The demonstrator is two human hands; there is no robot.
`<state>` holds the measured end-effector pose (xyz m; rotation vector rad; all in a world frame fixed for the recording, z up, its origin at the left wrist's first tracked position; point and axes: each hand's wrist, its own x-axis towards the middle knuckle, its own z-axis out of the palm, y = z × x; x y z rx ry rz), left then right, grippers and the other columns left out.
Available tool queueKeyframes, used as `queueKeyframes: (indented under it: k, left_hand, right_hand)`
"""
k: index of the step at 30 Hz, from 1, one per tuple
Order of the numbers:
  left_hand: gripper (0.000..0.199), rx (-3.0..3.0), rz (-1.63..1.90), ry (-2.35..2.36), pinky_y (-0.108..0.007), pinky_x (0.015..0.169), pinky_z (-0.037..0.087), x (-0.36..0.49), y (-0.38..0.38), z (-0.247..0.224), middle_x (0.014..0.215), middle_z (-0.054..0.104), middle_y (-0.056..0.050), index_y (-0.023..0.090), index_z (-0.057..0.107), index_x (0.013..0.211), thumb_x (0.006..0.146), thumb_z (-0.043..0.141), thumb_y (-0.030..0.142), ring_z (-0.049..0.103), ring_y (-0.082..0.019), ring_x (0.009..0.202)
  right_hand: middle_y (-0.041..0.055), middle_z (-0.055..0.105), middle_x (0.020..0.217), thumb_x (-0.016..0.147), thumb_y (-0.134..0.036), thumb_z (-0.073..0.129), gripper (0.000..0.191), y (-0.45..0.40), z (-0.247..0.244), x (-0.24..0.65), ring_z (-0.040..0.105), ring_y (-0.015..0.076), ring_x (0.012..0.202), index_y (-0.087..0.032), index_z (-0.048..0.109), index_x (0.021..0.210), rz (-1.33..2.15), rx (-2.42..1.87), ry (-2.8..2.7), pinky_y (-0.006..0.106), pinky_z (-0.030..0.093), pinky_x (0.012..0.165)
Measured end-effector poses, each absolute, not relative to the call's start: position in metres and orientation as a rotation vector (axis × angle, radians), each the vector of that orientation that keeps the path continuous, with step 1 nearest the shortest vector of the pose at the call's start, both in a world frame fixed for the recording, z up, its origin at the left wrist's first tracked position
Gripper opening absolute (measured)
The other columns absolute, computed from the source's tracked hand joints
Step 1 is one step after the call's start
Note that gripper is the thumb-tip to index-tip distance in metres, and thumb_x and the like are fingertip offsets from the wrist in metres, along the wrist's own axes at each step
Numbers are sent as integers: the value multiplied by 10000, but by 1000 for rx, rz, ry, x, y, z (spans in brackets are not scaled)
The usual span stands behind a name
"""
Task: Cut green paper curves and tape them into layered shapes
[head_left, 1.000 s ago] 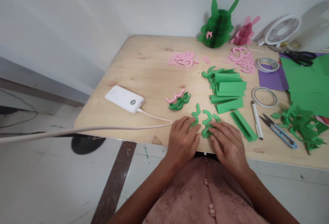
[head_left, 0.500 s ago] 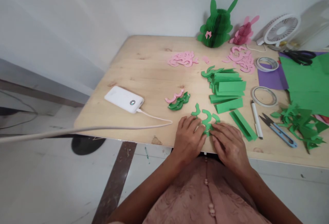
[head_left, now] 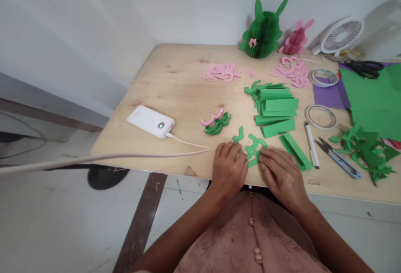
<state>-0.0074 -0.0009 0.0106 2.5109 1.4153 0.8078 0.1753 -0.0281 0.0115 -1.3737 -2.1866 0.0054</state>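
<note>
1. Head view, hands. Left hand (head_left: pixel 229 165): palm down on the pale wooden tabletop (head_left: pixel 175 93), fingers bent, fingertips against the left side of a cluster of thin, wavy green paper cut-outs (head_left: pixel 253 160). Right hand (head_left: pixel 283 172): also palm down, fingers bent, fingertips at the cluster's right side. Undersides hidden; cannot tell whether either grip pinches paper or merely rests on it.

2. Head view, work position. Cluster lies between the hands, near the tabletop's front edge. A separate wavy green paper piece (head_left: pixel 240 133) lies just beyond the left fingers.

3. Head view, surroundings. Beyond the right hand: a flat, folded green paper strip (head_left: pixel 296 152), then a white pen with a black tip (head_left: pixel 312 145) and blue-handled metal snips (head_left: pixel 341 160). Ahead and left: a small stack of dark green scalloped paper pieces (head_left: pixel 217 127).

4. Handling note (judgement). Thin curves probably crease or slide easily. Best to steady them with light, flat fingertips, move one piece at a time by its edge, and spread overlapping pieces before lifting any.
</note>
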Motion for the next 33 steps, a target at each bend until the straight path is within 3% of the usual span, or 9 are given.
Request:
queueKeyframes:
  k: [11, 33]
  left_hand:
    - [49, 2429, 860, 1557, -433, 838, 446, -1, -2, 9, 949, 644, -85, 175, 591, 785, 827, 566, 184, 537, -256, 953]
    - [51, 2424, 911, 1538, -424, 862, 453, -4, -4, 6, 995, 652, -88, 171, 606, 831, 828, 558, 154, 543, -251, 972]
  right_hand:
    - [100, 701, 1083, 853, -148, 577, 159, -27, 11, 175, 610, 241, 1071, -168, 681, 972, 12, -1386, -2164, 429, 447, 944]
    - [98, 705, 1074, 846, -133, 576, 168, -25, 12, 177, 631, 245, 1034, -178, 670, 978, 1, -1347, -2179, 438, 482, 902]
